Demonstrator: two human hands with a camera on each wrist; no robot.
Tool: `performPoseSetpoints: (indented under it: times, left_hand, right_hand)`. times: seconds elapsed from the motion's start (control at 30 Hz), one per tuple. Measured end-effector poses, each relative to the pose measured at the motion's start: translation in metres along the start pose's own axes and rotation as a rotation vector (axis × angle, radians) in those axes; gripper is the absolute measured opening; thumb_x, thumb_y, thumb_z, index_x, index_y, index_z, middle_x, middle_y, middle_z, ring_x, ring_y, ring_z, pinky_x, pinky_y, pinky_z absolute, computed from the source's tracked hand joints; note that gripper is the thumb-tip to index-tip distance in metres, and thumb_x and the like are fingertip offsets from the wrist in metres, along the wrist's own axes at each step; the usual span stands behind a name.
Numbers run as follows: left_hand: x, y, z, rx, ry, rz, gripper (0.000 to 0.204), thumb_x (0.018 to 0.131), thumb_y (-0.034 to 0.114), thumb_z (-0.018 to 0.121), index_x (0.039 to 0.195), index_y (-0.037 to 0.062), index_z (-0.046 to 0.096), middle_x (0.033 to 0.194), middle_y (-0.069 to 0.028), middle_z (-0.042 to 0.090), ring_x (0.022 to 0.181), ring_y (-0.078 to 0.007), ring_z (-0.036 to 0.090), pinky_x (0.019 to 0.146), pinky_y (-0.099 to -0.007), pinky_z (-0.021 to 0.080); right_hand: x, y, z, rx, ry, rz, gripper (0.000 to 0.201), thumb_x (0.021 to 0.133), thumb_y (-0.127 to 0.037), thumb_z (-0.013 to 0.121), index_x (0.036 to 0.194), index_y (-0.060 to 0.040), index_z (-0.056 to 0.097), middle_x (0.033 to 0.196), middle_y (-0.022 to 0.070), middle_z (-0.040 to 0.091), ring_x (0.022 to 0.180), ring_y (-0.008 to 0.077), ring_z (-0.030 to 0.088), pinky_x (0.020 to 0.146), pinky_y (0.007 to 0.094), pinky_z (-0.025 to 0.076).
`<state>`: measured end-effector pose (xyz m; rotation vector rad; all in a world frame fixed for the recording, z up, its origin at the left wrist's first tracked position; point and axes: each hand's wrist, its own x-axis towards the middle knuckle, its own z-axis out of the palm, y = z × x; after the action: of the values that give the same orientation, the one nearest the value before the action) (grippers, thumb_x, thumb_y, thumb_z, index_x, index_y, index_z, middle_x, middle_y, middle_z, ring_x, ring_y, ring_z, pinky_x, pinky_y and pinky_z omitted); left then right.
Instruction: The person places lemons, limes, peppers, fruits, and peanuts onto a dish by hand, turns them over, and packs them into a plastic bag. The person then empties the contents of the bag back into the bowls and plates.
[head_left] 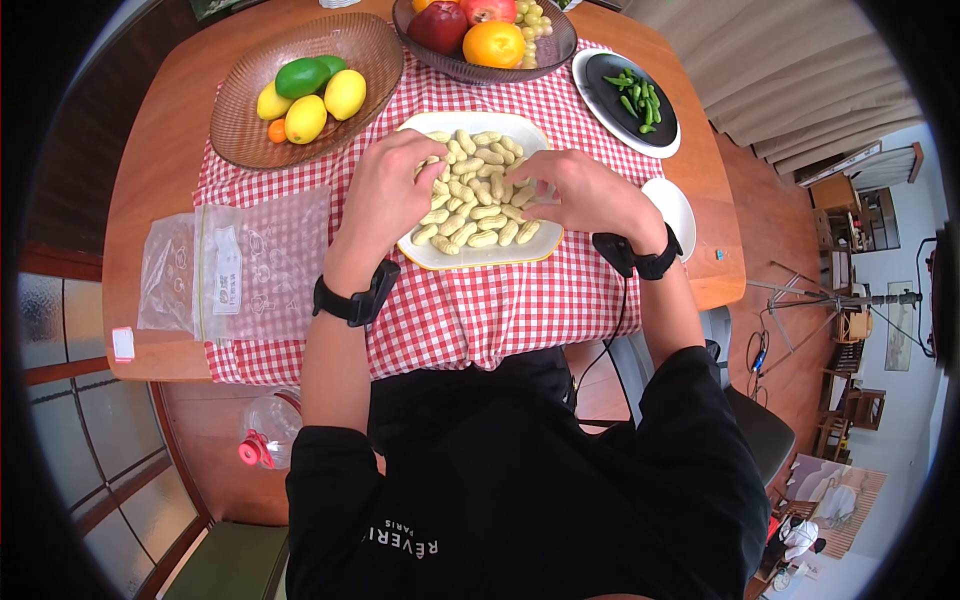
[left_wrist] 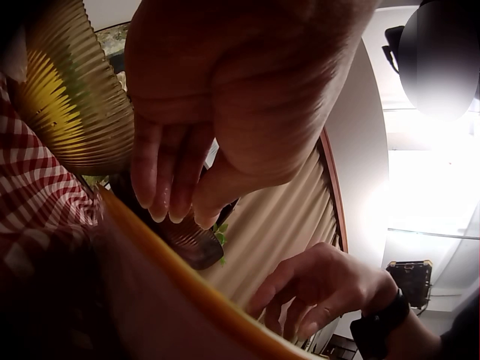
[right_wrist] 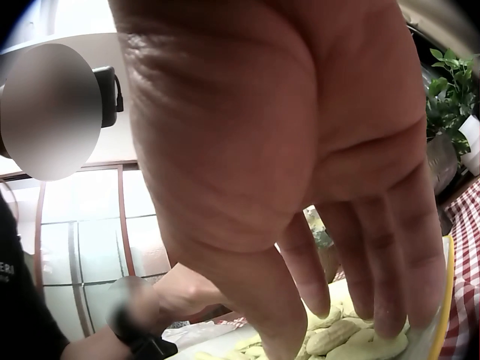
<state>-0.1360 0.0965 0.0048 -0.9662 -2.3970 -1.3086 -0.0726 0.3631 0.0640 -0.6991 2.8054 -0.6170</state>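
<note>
Many peanuts in shells [head_left: 484,212] lie spread over a white tray with a yellow rim [head_left: 490,262] in the head view. The left hand [head_left: 392,190] is over the tray's left side, its fingers bent down at the peanuts; whether it pinches one is hidden. At the right side the right hand [head_left: 580,195] reaches in, thumb and fingers apart. In the right wrist view its fingers [right_wrist: 390,292] hang down relaxed, tips at the peanuts [right_wrist: 337,337]. The left wrist view shows the left fingers [left_wrist: 180,176] nearly straight above the tray rim [left_wrist: 180,277].
A ribbed bowl [head_left: 235,110] of lemons and green fruit stands back left, a fruit bowl [head_left: 560,50] behind the tray. Green peppers [head_left: 640,100] lie on a plate back right. A small white dish [head_left: 672,212] is at right, a clear plastic bag [head_left: 265,270] at left.
</note>
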Motion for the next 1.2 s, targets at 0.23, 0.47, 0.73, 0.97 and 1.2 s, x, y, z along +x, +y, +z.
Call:
performPoseSetpoints:
  times: [0.23,0.47,0.73,0.97,1.2]
  left_hand:
    - [0.000,0.000,0.000,-0.006,0.004,0.007,0.016,0.087,-0.001,0.077,0.103,-0.0033,0.078,0.100,-0.0172,0.076,0.092,-0.0350,0.074,0.084,-0.0412,0.058]
    - [0.000,0.001,-0.001,-0.005,-0.001,0.004,0.016,0.087,-0.001,0.077,0.103,-0.0033,0.078,0.101,-0.0171,0.076,0.092,-0.0353,0.074,0.084,-0.0413,0.058]
    - [0.000,0.000,0.000,0.001,0.003,0.007,0.017,0.087,-0.001,0.078,0.103,-0.0035,0.078,0.101,-0.0168,0.076,0.092,-0.0344,0.075,0.083,-0.0407,0.058]
    - [0.000,0.001,0.001,-0.011,0.001,0.007,0.016,0.087,-0.002,0.077,0.102,-0.0038,0.077,0.100,-0.0168,0.076,0.091,-0.0344,0.075,0.082,-0.0405,0.058]
    - [0.000,-0.001,0.001,-0.006,0.010,0.019,0.016,0.086,-0.002,0.077,0.102,-0.0045,0.077,0.101,-0.0168,0.076,0.091,-0.0339,0.075,0.081,-0.0400,0.059]
  right_hand:
    - [-0.005,-0.020,-0.004,-0.061,-0.114,0.027,0.057,0.077,-0.005,0.088,0.131,-0.0056,0.070,0.125,0.0145,0.070,0.116,0.0355,0.068,0.101,0.0427,0.056]
    - [-0.007,-0.015,0.000,-0.113,-0.108,-0.012,0.052,0.077,-0.006,0.086,0.127,-0.0075,0.072,0.121,0.0125,0.070,0.113,0.0348,0.069,0.096,0.0432,0.057]
    - [0.003,-0.012,0.025,-0.124,-0.135,-0.067,0.047,0.081,-0.006,0.082,0.127,-0.0099,0.072,0.129,0.0121,0.067,0.119,0.0346,0.067,0.096,0.0434,0.058]
    - [0.011,-0.008,0.029,-0.114,-0.045,-0.050,0.037,0.082,0.001,0.075,0.118,-0.0091,0.075,0.120,0.0126,0.068,0.107,0.0346,0.070,0.090,0.0439,0.059]
    - [0.009,-0.003,0.030,-0.018,0.025,-0.089,0.035,0.083,0.006,0.072,0.116,-0.0054,0.075,0.123,0.0145,0.069,0.102,0.0370,0.072,0.088,0.0432,0.060]
